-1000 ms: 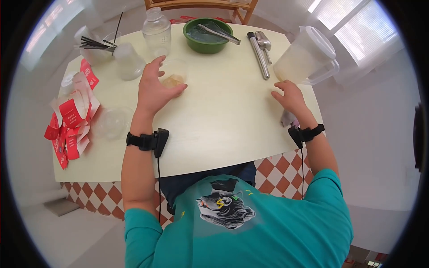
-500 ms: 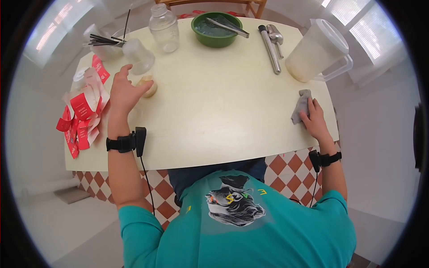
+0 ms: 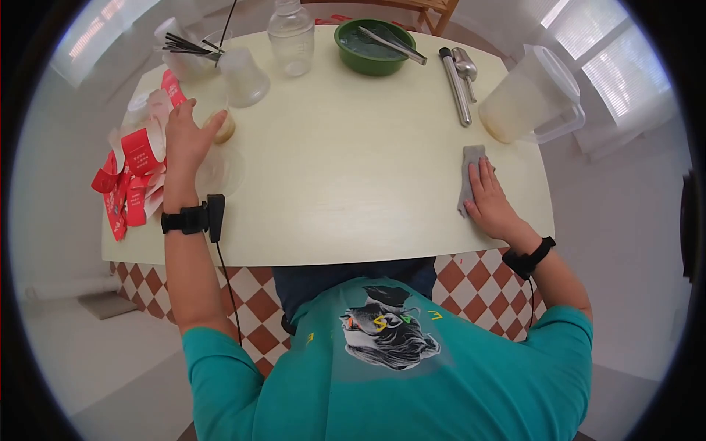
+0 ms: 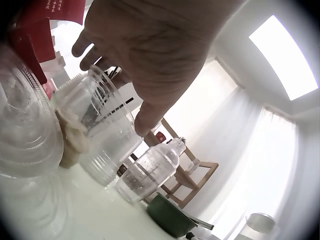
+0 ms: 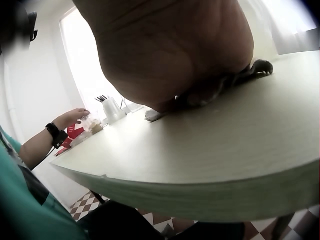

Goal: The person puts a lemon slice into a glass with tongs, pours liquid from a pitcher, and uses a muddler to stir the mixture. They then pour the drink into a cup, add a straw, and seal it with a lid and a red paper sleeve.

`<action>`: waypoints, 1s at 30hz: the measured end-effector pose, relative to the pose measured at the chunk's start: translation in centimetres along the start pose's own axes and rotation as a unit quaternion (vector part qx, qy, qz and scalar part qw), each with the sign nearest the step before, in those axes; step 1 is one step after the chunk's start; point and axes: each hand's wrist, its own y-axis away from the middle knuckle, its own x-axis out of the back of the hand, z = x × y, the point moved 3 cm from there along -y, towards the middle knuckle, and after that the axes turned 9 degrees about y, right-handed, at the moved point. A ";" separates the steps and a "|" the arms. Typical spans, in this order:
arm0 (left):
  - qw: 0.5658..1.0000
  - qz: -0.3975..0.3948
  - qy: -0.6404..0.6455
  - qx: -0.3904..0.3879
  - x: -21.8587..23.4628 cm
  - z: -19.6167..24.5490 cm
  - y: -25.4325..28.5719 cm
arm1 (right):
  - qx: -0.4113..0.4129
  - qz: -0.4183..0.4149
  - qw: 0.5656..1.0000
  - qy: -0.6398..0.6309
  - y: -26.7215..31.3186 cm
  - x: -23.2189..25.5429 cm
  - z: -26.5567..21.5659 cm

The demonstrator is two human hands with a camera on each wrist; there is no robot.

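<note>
In the head view my left hand (image 3: 189,143) is at the left, thumb and fingers around the upper part of a clear plastic cup (image 3: 228,131) with pale beige contents at its bottom. The left wrist view has the fingers and thumb about the cup's rim. A clear dome-shaped lid (image 3: 220,170) lies just nearer to me than that cup. On the right side of the table my right hand (image 3: 494,204) lies with fingers extended on a folded grey cloth (image 3: 469,176), pressing it to the tabletop. The palm hides part of the cloth in the right wrist view.
Torn red-and-white packaging (image 3: 140,151) lies at the left edge. Behind it stand stacked cups (image 3: 244,77), black straws (image 3: 187,48) and a clear shaker bottle (image 3: 292,40). A green bowl (image 3: 373,65) with tongs, a metal rod (image 3: 456,88), a scoop (image 3: 465,66) and a pitcher (image 3: 526,95) stand farther back.
My left hand has moved left with the cup, toward the packaging. The right hand has come down from near the pitcher onto the cloth, and the cloth has slid left under it.
</note>
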 end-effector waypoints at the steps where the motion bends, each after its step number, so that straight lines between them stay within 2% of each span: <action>1: 1.000 0.013 0.014 -0.003 0.2 0.1 0.2 | 0.038 -0.019 0.999 0.006 -0.4 0.7 -1.6; 5: 0.995 0.051 0.083 -0.009 1.4 1.5 0.8 | 0.213 -0.046 0.976 0.003 -3.8 3.0 -8.5; 9: 0.983 0.099 0.152 -0.027 2.5 2.6 2.1 | 0.378 0.011 0.926 0.009 -8.6 3.5 -16.2; 11: 0.966 0.117 0.231 -0.004 3.1 3.0 2.6 | 0.401 0.019 0.916 0.018 -11.2 3.8 -19.7; 14: 0.968 0.119 0.222 -0.003 3.9 3.7 3.5 | 0.420 0.042 0.907 -0.002 -15.3 3.7 -23.5; 18: 0.962 0.113 0.249 -0.001 4.3 4.8 4.2 | 0.323 0.032 0.946 0.006 -20.3 4.2 -24.0; 22: 0.951 0.096 0.294 -0.019 3.7 5.4 4.8 | 0.221 0.030 0.975 -0.004 -23.7 3.3 -20.7; 26: 0.952 0.083 0.295 -0.016 3.3 6.5 5.3 | 0.107 0.032 0.994 -0.012 -24.3 2.3 -15.6; 30: 0.953 0.077 0.288 -0.057 2.4 7.1 5.4 | 0.055 0.020 0.998 -0.019 -22.2 1.1 -11.4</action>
